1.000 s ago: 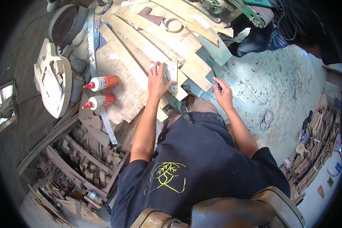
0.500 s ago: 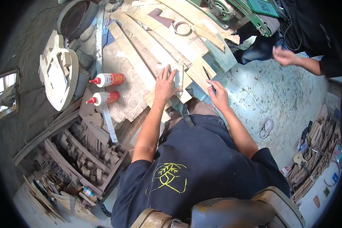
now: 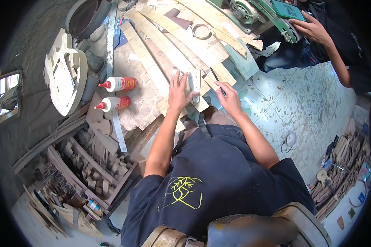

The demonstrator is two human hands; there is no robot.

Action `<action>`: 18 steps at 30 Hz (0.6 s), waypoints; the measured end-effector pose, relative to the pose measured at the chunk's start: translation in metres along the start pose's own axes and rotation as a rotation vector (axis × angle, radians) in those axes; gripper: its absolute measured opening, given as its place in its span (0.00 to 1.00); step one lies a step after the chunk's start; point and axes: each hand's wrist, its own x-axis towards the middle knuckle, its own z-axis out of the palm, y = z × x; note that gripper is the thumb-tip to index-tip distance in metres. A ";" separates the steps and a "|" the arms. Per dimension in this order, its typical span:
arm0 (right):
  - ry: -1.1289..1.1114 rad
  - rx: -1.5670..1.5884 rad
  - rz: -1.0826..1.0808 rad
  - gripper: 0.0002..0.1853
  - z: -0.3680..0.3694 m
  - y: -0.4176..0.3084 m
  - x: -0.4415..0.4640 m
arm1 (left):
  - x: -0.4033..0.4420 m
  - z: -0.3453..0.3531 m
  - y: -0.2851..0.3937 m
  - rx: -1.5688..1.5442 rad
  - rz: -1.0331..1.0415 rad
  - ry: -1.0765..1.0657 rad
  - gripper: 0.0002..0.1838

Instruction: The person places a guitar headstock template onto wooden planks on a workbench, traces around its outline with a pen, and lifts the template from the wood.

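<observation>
My left hand point(image 3: 180, 94) lies with fingers spread on a small pale rectangular plate point(image 3: 195, 84), which rests on the overlapping wooden boards point(image 3: 152, 68). The fingertips are along the plate's far side and the thumb reaches toward its right edge. My right hand point(image 3: 230, 100) is closed around a thin dark pencil or pen point(image 3: 214, 74), just right of the plate. Its tip points away from me over a board's end. To the left, two white glue bottles point(image 3: 121, 83) with red nozzles lie on their sides on the worktop.
A tape ring point(image 3: 200, 31) and dark sandpaper point(image 3: 177, 19) lie on the boards. A steel rule point(image 3: 111, 45) runs along the left. A guitar-shaped wooden body point(image 3: 66, 76) stands by the wall. Beside a green machine point(image 3: 272, 20), a co-worker's hand point(image 3: 313, 29) is raised.
My right hand has moved slightly left and away from me, bringing the pencil or pen closer to the plate. The co-worker's hand has risen to the green machine. My left hand stays nearly still.
</observation>
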 end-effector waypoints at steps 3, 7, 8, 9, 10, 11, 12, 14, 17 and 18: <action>0.030 -0.066 -0.053 0.19 -0.003 0.005 0.001 | -0.013 -0.003 -0.008 -0.033 -0.058 0.026 0.49; -0.044 -0.077 -0.048 0.22 0.000 0.010 0.005 | -0.020 -0.006 -0.010 0.014 -0.003 -0.040 0.46; -0.060 -0.096 -0.061 0.23 0.004 0.011 0.007 | -0.020 -0.007 -0.009 0.025 0.008 -0.038 0.46; -0.076 -0.114 -0.074 0.24 0.007 0.010 0.010 | -0.020 -0.006 -0.008 0.035 0.019 -0.036 0.45; -0.088 -0.127 -0.091 0.24 0.010 0.010 0.014 | -0.020 -0.005 -0.007 0.045 0.031 -0.033 0.45; -0.100 -0.140 -0.107 0.25 0.013 0.010 0.019 | -0.019 -0.004 -0.007 0.042 0.027 -0.032 0.44; -0.113 -0.152 -0.123 0.26 0.017 0.010 0.025 | -0.020 -0.002 -0.007 0.039 0.023 -0.031 0.44; -0.104 -0.190 -0.178 0.28 0.027 0.016 0.037 | -0.020 0.001 -0.009 0.050 0.023 -0.035 0.44; -0.133 -0.246 -0.262 0.31 0.037 0.026 0.055 | -0.021 0.006 -0.011 0.073 0.028 -0.042 0.44; -0.152 -0.265 -0.292 0.32 0.039 0.028 0.059 | -0.022 0.007 -0.011 0.069 0.027 -0.036 0.44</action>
